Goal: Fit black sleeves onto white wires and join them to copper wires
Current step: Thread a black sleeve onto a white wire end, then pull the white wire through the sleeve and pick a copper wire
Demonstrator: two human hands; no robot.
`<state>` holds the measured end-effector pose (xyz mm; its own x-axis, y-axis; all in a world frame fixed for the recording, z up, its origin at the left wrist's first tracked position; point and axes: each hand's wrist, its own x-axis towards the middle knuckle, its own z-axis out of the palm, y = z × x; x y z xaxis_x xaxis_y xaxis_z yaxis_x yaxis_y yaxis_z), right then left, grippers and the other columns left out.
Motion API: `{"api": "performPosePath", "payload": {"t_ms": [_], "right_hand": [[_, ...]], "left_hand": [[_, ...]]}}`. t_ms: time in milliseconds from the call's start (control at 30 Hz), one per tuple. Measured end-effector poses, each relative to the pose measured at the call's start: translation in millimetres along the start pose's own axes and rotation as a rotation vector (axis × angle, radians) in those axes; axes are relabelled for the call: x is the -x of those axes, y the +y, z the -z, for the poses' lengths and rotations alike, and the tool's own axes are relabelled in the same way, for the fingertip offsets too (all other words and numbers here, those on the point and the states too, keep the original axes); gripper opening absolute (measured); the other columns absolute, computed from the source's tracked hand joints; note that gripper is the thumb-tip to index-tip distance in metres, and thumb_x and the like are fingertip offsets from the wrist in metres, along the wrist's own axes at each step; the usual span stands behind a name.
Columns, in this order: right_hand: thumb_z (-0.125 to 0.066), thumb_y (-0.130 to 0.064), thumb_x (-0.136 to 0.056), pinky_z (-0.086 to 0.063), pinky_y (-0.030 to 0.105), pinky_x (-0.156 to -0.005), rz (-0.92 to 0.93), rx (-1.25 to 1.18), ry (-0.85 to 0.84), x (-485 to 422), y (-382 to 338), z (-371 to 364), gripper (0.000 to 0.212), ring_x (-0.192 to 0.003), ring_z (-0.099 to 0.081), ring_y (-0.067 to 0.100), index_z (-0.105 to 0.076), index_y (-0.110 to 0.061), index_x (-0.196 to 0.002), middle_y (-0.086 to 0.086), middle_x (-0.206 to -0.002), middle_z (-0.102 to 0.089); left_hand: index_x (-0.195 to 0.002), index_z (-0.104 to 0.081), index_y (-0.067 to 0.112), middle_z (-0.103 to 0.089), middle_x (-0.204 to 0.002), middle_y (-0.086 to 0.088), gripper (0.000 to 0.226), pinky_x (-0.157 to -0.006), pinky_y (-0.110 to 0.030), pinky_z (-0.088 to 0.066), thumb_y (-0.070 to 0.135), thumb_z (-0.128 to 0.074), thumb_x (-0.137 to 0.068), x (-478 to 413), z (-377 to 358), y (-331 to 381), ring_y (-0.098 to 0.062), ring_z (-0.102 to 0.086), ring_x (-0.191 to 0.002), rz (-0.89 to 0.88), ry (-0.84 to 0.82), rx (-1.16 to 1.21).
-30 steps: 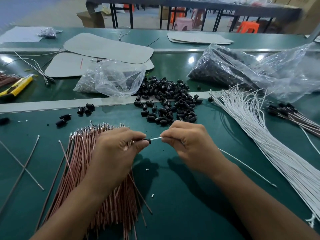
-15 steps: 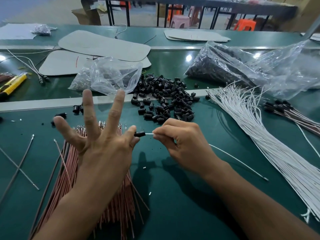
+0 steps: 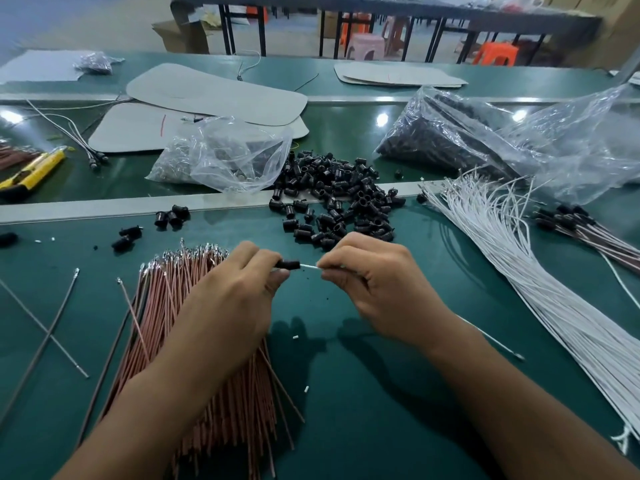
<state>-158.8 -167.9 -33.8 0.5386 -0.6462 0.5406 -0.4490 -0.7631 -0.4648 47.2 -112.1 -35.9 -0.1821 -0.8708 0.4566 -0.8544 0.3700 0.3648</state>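
Sliding the small black plastic sleeve [image 3: 288, 264] along the thin white insulated wire [image 3: 309, 267] looks to be the step in hand. Both sit just above the middle of the frame, held clear of the green tabletop [image 3: 363, 393]. The left hand [image 3: 235, 299] pinches the sleeve between thumb and fingertips. The right hand [image 3: 377, 289] pinches the wire just beside it, with only a short stretch of white showing between the two grips. The rest of the wire passes under the right hand and trails toward the lower right of the frame, its tip lying on the tabletop.

From where I stand, that close grip is the right idea, since a wire this thin would likely buckle if it were pushed from further back. The sleeve should stay in line with the wire and go on straight, perhaps with a slight roll of the fingers if it binds. How far the wire's end has gone into the sleeve I cannot tell (the left fingers hide that side).

The bundle of copper-coloured wires [image 3: 173, 323] lies under the left forearm, at the lower left of the frame. That puts the joining partner close to hand once the sleeve is seated.
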Motion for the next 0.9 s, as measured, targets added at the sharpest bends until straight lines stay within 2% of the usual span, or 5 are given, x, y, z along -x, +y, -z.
{"api": "performPosePath", "payload": {"t_ms": [167, 367, 567, 733, 900], "right_hand": [[-0.068, -0.007, -0.094, -0.051, 0.046, -0.064, 0.007, 0.013, -0.020, 0, -3, -6, 0.009, -0.072, -0.061, 0.027, -0.074, 0.000, -0.093, 0.009, -0.086, -0.065], [-0.074, -0.005, -0.089, -0.048, 0.037, -0.086, 0.038, 0.211, 0.102, -2, -20, -8, 0.016, -0.095, -0.056, 0.029, -0.070, 0.000, -0.103, 0.013, -0.106, -0.063], [-0.064, 0.000, -0.092, -0.045, 0.032, -0.088, 0.299, -0.038, -0.667, 12, -38, -10, 0.028, -0.103, -0.052, 0.024, -0.076, -0.015, -0.112, 0.008, -0.125, -0.060], [-0.068, -0.013, -0.096, -0.042, 0.026, -0.085, 0.295, -0.073, -0.691, 11, -37, -12, 0.011, -0.100, -0.049, 0.023, -0.078, -0.014, -0.099, 0.004, -0.119, -0.063], [-0.062, -0.022, -0.098, -0.039, 0.036, -0.096, 0.407, 0.090, -0.588, 20, -37, -27, 0.007, -0.111, -0.042, 0.026, -0.069, -0.019, -0.101, 0.003, -0.125, -0.054]], "left_hand": [[-0.115, -0.064, -0.001, -0.060, -0.089, -0.007, 0.027, -0.058, -0.041, -0.055, 0.013, -0.054, -0.095, 5, -8, 9, -0.021, -0.056, -0.068, -0.092, -0.075, 0.024], [-0.112, -0.067, 0.008, -0.063, -0.089, -0.002, 0.029, -0.057, -0.040, -0.052, 0.028, -0.049, -0.099, 3, -1, 4, -0.020, -0.059, -0.068, -0.009, 0.035, 0.068], [-0.100, -0.066, 0.009, -0.067, -0.088, -0.003, 0.007, -0.068, -0.026, -0.041, 0.007, -0.061, -0.095, -1, 7, -17, -0.017, -0.058, -0.074, 0.234, 0.227, 0.099], [-0.101, -0.065, 0.015, -0.060, -0.080, 0.015, 0.010, -0.065, -0.004, -0.040, 0.009, -0.061, -0.095, 0, 2, -20, 0.000, -0.059, -0.075, 0.292, 0.214, 0.205], [-0.100, -0.063, 0.023, -0.067, -0.085, 0.012, 0.014, -0.063, -0.019, -0.048, 0.011, -0.058, -0.097, 0, -2, -20, -0.007, -0.062, -0.074, 0.338, 0.206, 0.363]]}}
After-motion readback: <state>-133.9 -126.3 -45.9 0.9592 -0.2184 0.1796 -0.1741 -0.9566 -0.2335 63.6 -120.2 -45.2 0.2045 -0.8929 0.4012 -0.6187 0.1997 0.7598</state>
